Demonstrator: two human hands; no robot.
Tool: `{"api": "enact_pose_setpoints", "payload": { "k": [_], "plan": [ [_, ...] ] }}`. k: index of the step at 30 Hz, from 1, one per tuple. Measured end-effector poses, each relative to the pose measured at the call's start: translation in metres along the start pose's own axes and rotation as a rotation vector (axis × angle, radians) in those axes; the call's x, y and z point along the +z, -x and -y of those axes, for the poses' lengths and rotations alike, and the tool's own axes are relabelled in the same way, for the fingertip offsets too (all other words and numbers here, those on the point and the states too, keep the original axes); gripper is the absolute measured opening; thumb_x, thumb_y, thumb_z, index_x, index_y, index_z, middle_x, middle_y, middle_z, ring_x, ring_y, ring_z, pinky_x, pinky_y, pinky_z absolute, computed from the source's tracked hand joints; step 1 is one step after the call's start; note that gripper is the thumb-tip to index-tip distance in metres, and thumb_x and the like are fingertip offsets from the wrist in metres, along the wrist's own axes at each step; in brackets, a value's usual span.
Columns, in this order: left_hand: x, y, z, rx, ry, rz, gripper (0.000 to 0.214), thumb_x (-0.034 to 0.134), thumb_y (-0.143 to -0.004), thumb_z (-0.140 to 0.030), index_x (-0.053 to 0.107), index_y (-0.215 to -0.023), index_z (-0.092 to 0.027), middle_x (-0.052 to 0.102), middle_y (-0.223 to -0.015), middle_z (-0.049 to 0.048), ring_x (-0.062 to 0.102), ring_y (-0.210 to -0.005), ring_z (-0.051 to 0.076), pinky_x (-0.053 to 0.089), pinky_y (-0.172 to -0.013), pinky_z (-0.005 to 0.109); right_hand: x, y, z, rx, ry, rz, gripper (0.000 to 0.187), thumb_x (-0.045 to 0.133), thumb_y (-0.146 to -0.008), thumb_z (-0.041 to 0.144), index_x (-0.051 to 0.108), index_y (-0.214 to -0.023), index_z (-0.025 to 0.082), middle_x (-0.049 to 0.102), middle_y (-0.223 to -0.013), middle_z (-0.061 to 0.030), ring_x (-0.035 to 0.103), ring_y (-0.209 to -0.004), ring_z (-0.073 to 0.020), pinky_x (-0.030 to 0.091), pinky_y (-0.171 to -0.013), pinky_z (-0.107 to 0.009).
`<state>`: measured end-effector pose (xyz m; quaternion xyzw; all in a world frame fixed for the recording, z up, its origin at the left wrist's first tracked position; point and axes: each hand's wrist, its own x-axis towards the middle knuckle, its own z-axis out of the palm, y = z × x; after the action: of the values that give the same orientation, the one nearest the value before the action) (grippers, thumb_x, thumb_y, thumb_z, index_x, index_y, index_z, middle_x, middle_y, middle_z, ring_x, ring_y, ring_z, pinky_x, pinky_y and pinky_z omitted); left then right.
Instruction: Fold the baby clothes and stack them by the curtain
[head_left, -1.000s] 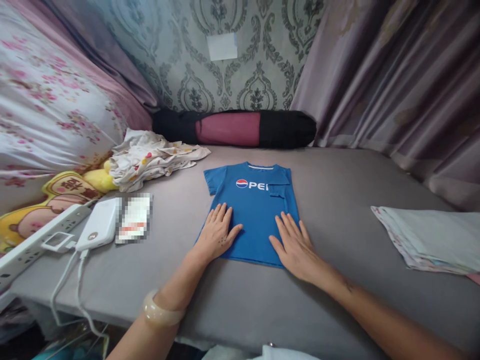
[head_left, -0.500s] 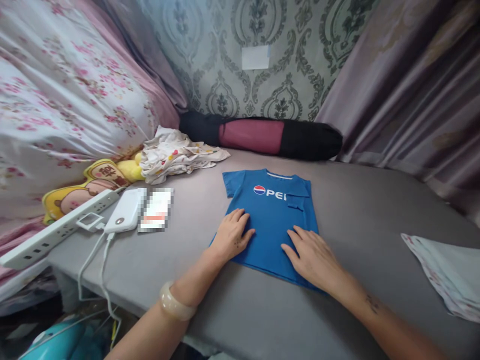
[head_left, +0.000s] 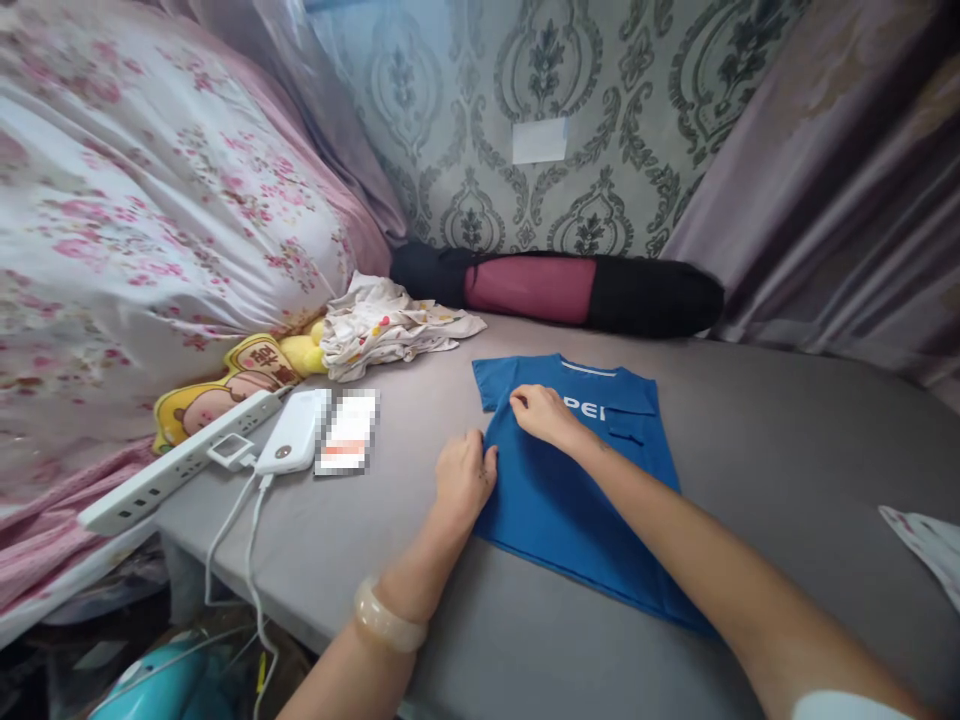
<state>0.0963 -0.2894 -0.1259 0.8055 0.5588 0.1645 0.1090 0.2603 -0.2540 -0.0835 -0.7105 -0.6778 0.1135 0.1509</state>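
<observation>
The blue shirt (head_left: 555, 500) lies front up on the grey sheet (head_left: 795, 450), its right-hand sleeve folded inward over the lettering. The right hand (head_left: 547, 415) reaches across it, grip closed in a pinch on the fabric near the left-hand sleeve. The left hand (head_left: 461, 480) curls at the side edge lower down; its fingertips are partly hidden, so I cannot tell whether that grip holds cloth.
</observation>
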Motion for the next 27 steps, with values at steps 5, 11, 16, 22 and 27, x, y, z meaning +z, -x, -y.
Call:
{"api": "enact_pose_setpoints", "payload": {
  "k": [5, 11, 16, 22, 27],
  "plan": [
    [0.000, -0.004, 0.000, -0.087, 0.074, 0.046, 0.022, 0.047, -0.095, -0.033, 0.059, -0.104, -0.017, 0.071, -0.094, 0.0109, 0.067, -0.090, 0.025, 0.044, -0.071, 0.031, 0.013, -0.039, 0.027, 0.050, 0.019, 0.008, 0.031, 0.042, -0.094, 0.022, 0.068, -0.112, 0.019, 0.069, -0.117, -0.0092, 0.060, -0.113, -0.0202, 0.041, -0.091, -0.025],
    [-0.003, -0.008, -0.001, -0.179, 0.144, 0.070, 0.024, 0.045, -0.095, -0.036, 0.063, -0.101, -0.021, 0.073, -0.090, 0.0092, 0.068, -0.087, 0.024, 0.040, -0.066, 0.029, 0.035, -0.066, 0.048, 0.146, 0.057, 0.040, 0.034, 0.048, -0.092, 0.024, 0.062, -0.120, 0.012, 0.060, -0.127, -0.0184, 0.059, -0.115, -0.0267, 0.046, -0.091, -0.031],
    [-0.003, -0.010, 0.001, -0.198, 0.183, 0.076, 0.024, 0.045, -0.094, -0.035, 0.064, -0.098, -0.022, 0.072, -0.085, 0.0078, 0.067, -0.081, 0.022, 0.037, -0.061, 0.028, 0.045, -0.076, 0.055, 0.188, 0.068, 0.031, 0.034, 0.046, -0.089, 0.009, 0.063, -0.119, 0.009, 0.056, -0.128, -0.0220, 0.061, -0.112, -0.0259, 0.047, -0.092, -0.032],
    [-0.008, -0.011, -0.001, -0.241, 0.217, 0.099, 0.020, 0.048, -0.087, -0.027, 0.066, -0.093, -0.023, 0.071, -0.081, 0.0067, 0.065, -0.076, 0.021, 0.035, -0.059, 0.027, 0.045, -0.081, 0.053, 0.206, -0.026, -0.009, 0.034, 0.046, -0.086, 0.001, 0.067, -0.111, 0.009, 0.061, -0.123, -0.0228, 0.062, -0.113, -0.0268, 0.047, -0.095, -0.034],
    [-0.015, -0.013, -0.002, -0.249, 0.269, 0.127, 0.019, 0.049, -0.082, -0.027, 0.067, -0.086, -0.022, 0.068, -0.074, 0.0051, 0.063, -0.072, 0.020, 0.035, -0.058, 0.027, 0.040, -0.089, 0.029, 0.291, -0.231, -0.081, 0.019, 0.053, -0.085, 0.011, 0.071, -0.092, 0.013, 0.072, -0.100, -0.0173, 0.070, -0.095, -0.0247, 0.053, -0.080, -0.028]
  ]
}}
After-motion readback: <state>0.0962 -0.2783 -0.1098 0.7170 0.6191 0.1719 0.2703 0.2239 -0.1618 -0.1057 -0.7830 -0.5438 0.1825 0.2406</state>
